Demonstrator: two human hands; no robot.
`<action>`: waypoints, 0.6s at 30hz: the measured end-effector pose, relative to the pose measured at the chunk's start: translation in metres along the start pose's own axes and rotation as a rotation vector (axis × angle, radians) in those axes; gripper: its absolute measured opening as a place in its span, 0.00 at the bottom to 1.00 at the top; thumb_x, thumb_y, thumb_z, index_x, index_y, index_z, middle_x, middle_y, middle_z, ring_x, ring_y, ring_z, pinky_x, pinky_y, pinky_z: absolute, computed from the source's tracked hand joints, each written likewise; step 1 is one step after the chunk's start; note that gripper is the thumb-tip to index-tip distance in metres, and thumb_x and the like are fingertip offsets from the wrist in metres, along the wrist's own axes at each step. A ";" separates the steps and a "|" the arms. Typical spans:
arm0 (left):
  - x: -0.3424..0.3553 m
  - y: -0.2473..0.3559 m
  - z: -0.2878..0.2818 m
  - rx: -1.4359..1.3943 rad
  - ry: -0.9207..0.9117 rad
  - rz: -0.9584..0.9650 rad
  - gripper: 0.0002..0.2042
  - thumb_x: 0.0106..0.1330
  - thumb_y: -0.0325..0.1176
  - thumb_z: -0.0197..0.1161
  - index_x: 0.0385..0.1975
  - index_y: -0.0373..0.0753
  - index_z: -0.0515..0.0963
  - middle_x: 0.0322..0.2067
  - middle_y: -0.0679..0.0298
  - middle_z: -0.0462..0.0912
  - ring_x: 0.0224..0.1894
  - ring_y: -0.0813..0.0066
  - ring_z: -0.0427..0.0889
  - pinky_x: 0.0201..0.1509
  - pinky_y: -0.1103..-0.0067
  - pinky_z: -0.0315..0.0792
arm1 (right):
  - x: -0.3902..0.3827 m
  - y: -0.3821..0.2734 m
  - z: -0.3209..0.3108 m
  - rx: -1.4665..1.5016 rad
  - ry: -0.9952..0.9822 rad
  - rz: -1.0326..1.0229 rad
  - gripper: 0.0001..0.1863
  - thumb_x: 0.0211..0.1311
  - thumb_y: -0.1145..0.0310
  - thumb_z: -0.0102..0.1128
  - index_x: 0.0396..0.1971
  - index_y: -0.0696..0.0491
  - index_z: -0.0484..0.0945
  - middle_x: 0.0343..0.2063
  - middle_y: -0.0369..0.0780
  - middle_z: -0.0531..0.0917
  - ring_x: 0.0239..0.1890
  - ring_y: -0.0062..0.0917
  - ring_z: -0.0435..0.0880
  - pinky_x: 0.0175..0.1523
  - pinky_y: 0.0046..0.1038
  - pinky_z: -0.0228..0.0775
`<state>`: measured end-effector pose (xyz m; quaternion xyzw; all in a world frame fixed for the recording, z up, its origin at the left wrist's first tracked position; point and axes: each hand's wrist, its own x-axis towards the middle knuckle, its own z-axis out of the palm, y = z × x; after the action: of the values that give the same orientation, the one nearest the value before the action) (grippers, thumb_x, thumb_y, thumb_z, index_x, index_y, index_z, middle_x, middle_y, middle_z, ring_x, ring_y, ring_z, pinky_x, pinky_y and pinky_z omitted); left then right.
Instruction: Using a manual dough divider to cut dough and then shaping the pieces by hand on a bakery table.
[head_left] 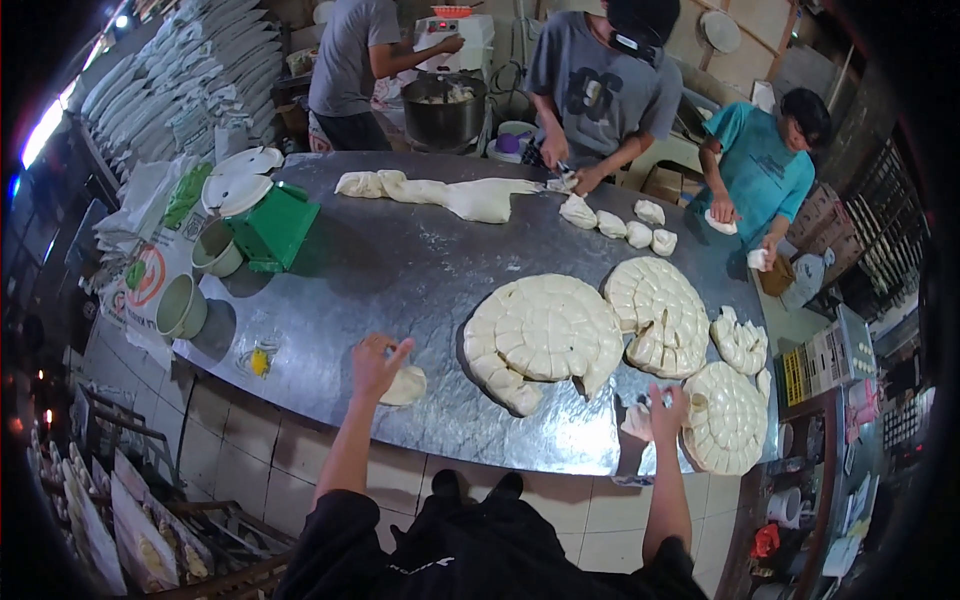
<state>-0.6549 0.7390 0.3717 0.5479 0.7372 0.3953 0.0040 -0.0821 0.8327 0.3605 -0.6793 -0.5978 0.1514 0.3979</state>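
Along the near edge of the metal table, my left hand (376,367) is raised with its fingers apart. A flattened round piece of dough (405,387) lies just to its right. Farther right, my right hand (670,412) is bent with a gap between its fingers. A small pale piece of dough (636,422) touches or nearly touches its thumb side; their exact contact is unclear. Between my hands rests a large dough round (545,325), scored into many portions. More scored dough rounds (657,305) (725,418) and a smaller portioned piece (740,342) sit toward the right edge.
A green scale (275,228) and grey buckets (182,307) (217,250) stand left. Across the table, one person (605,95) cuts a long dough strip (450,195); another (762,165) handles dough pieces. A third (350,75) stands beside a mixer bowl (444,112).
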 end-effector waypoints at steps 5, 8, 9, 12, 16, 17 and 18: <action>-0.099 0.054 0.038 0.080 -0.052 0.095 0.20 0.47 0.55 0.74 0.24 0.44 0.83 0.24 0.61 0.82 0.29 0.60 0.81 0.37 0.65 0.73 | -0.123 -0.050 0.054 -0.455 -0.018 -0.141 0.20 0.49 0.50 0.72 0.28 0.52 0.82 0.27 0.46 0.83 0.32 0.44 0.82 0.40 0.43 0.72; -0.110 0.081 0.032 0.058 -0.391 0.304 0.22 0.45 0.58 0.74 0.25 0.44 0.83 0.23 0.62 0.81 0.30 0.61 0.82 0.40 0.66 0.74 | -0.124 -0.113 0.042 -0.390 -0.518 -0.171 0.21 0.47 0.49 0.73 0.25 0.54 0.83 0.23 0.49 0.84 0.28 0.42 0.85 0.36 0.41 0.74; -0.083 0.078 0.016 -0.048 -0.604 0.003 0.24 0.46 0.60 0.73 0.25 0.43 0.83 0.26 0.60 0.82 0.34 0.60 0.81 0.43 0.65 0.73 | -0.107 -0.098 0.030 -0.186 -0.550 0.028 0.21 0.49 0.50 0.71 0.24 0.55 0.82 0.22 0.49 0.83 0.28 0.42 0.85 0.35 0.40 0.74; -0.062 0.047 -0.016 -0.018 -0.622 -0.040 0.27 0.48 0.63 0.70 0.24 0.41 0.81 0.31 0.56 0.81 0.40 0.58 0.79 0.48 0.63 0.71 | -0.107 -0.089 -0.010 -0.164 -0.331 0.134 0.17 0.50 0.58 0.70 0.21 0.58 0.79 0.22 0.47 0.81 0.27 0.41 0.81 0.37 0.41 0.72; -0.015 0.040 0.012 0.161 -0.215 0.421 0.26 0.55 0.61 0.67 0.27 0.38 0.81 0.36 0.52 0.79 0.43 0.54 0.75 0.54 0.61 0.67 | -0.083 -0.093 0.034 -0.422 -0.042 -0.525 0.13 0.47 0.62 0.71 0.22 0.56 0.78 0.30 0.44 0.77 0.34 0.40 0.75 0.44 0.38 0.69; -0.005 0.043 0.018 0.220 -0.127 0.428 0.24 0.56 0.58 0.67 0.28 0.38 0.83 0.35 0.54 0.80 0.42 0.55 0.76 0.55 0.61 0.66 | -0.060 -0.076 0.040 -0.332 0.027 -0.390 0.13 0.47 0.62 0.71 0.23 0.55 0.79 0.32 0.43 0.76 0.37 0.40 0.73 0.47 0.38 0.67; -0.012 0.035 0.017 0.208 -0.147 0.437 0.24 0.56 0.58 0.67 0.28 0.38 0.83 0.35 0.54 0.80 0.42 0.55 0.76 0.55 0.61 0.66 | -0.042 -0.059 0.032 -0.139 0.083 -0.204 0.13 0.49 0.61 0.71 0.26 0.55 0.79 0.32 0.44 0.77 0.37 0.42 0.74 0.45 0.40 0.66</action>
<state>-0.6149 0.7423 0.3759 0.7190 0.6357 0.2680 -0.0843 -0.1549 0.8035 0.3714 -0.6465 -0.6559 0.0402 0.3876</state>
